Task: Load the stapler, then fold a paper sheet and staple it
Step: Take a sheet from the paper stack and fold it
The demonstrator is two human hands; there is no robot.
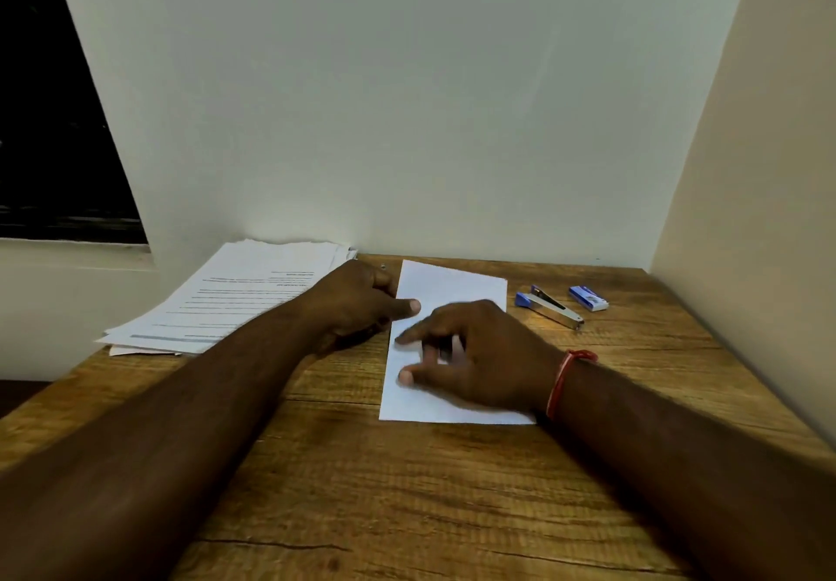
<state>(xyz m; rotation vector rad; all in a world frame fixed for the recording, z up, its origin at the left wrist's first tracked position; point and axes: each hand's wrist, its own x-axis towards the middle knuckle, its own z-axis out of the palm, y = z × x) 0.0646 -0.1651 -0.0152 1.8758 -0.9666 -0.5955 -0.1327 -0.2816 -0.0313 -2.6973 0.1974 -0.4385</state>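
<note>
A folded white paper sheet (445,289) lies flat on the wooden table (407,490), its long fold along the left edge. My left hand (357,304) rests at that left edge, thumb pressing on the sheet, the other fingers curled beside it. My right hand (475,354) lies on the middle of the sheet with fingers spread and pressing down. A blue and silver stapler (549,307) lies to the right of the sheet, untouched. A small blue staple box (588,298) sits just beyond it.
A stack of printed papers (235,298) lies at the table's back left, partly over the edge. Walls close in behind and on the right. A red thread band (565,377) circles my right wrist.
</note>
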